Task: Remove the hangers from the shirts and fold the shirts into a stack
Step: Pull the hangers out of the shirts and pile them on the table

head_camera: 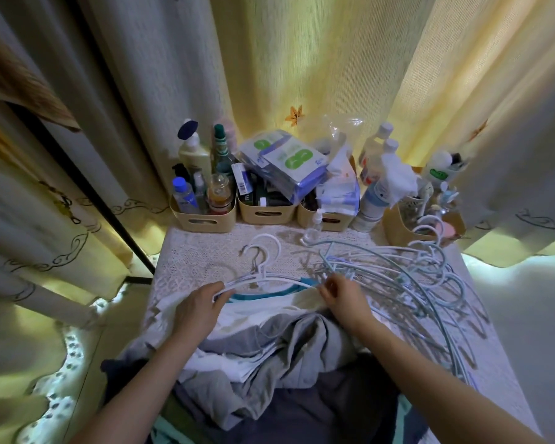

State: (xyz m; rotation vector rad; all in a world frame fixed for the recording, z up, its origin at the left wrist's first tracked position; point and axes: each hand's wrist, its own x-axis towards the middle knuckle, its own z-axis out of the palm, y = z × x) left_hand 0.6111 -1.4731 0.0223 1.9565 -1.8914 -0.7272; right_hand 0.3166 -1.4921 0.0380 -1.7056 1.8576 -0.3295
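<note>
Grey and white shirts (263,341) heap nearest you on the lace-covered surface (199,251), a white plastic hanger (271,279) atop; pale loose hangers (398,277) pile right, beige plastic bins (263,213) behind.

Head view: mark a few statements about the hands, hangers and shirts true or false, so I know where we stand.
1. Both the left hand and the right hand hold the white hanger. True.
2. The pile of loose hangers lies left of the top shirt. False: it lies to its right.
3. The top shirt has a teal collar. True.
4. The baskets at the back stand empty. False: they hold bottles and packets.
</note>
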